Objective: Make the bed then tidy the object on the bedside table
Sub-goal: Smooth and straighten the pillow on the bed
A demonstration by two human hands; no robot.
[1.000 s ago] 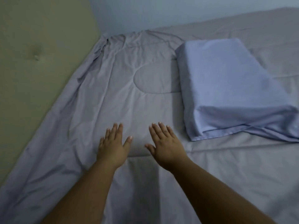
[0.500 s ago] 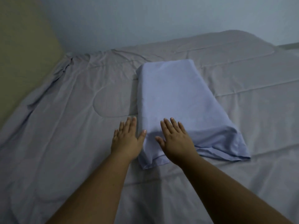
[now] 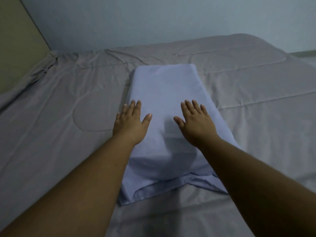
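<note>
A pale blue pillow (image 3: 164, 86) lies lengthwise in the middle of the bed, on a grey quilted cover (image 3: 68, 106) that is spread out with a few creases at the far left. My left hand (image 3: 130, 123) rests flat on the pillow's left edge, fingers apart. My right hand (image 3: 196, 124) lies flat on the pillow's right half, fingers apart too. Neither hand holds anything. The loose open end of the pillowcase (image 3: 171, 187) lies flat toward me. No bedside table is in view.
A padded beige headboard (image 3: 17, 48) stands at the far left. A pale wall (image 3: 153, 19) runs along the bed's far side. The bed's far right corner (image 3: 280, 53) drops off, with a strip of skirting beyond.
Both hands moved from the cover near the pillow's left corner up onto the pillow and spread wider apart. The view shifted right, bringing the pillow to the centre.
</note>
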